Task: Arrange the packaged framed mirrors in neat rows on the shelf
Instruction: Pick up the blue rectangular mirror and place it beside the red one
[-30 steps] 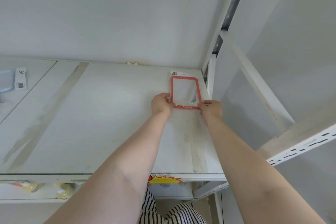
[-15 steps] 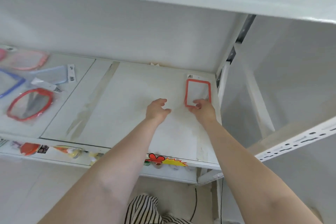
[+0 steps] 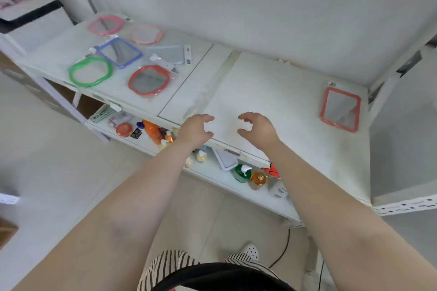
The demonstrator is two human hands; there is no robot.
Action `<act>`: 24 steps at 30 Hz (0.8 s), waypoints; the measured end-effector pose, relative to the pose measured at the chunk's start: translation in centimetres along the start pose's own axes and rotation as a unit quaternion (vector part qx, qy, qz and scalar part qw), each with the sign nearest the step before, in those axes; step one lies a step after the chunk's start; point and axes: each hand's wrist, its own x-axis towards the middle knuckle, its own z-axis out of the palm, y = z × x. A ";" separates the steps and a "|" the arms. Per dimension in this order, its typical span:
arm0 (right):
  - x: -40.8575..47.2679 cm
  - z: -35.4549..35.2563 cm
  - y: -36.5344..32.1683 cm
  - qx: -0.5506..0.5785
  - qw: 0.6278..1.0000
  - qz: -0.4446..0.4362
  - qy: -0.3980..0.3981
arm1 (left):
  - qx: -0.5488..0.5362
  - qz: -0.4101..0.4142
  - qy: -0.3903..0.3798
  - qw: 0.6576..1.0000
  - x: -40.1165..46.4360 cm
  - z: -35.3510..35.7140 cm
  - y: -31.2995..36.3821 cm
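Note:
A red rectangular framed mirror lies flat in the far right corner of the white shelf. At the shelf's left end lie several packaged mirrors: a green round one, a red round one, a blue square one, a pale blue one and two pink ones. My left hand and my right hand hover over the shelf's front edge, fingers loosely curled, holding nothing.
A lower shelf carries bottles and small goods, among them a green pump bottle and an orange bottle. A white upright post bounds the shelf on the right. A cable runs on the tiled floor.
Both hands let go of the red rectangular mirror and drew back to the shelf's front edge. The view swung left and down, bringing the mirrors at the left end into sight.

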 end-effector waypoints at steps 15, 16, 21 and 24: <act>1.1 20.8 -25.9 -0.078 0.990 -0.090 -0.071 | 0.051 -0.053 0.094 0.993 -8.6 -19.5 -26.2; 1.4 21.4 -27.0 -0.091 0.988 -0.097 -0.076 | 0.060 -0.051 0.093 0.993 -8.5 -20.1 -27.0; 4.5 23.6 -30.2 -0.103 0.986 -0.100 -0.080 | 0.102 -0.030 0.086 0.991 -6.6 -22.3 -29.2; 7.3 24.5 -31.7 -0.096 0.986 -0.105 -0.081 | 0.084 -0.043 0.089 0.992 -4.1 -23.5 -30.6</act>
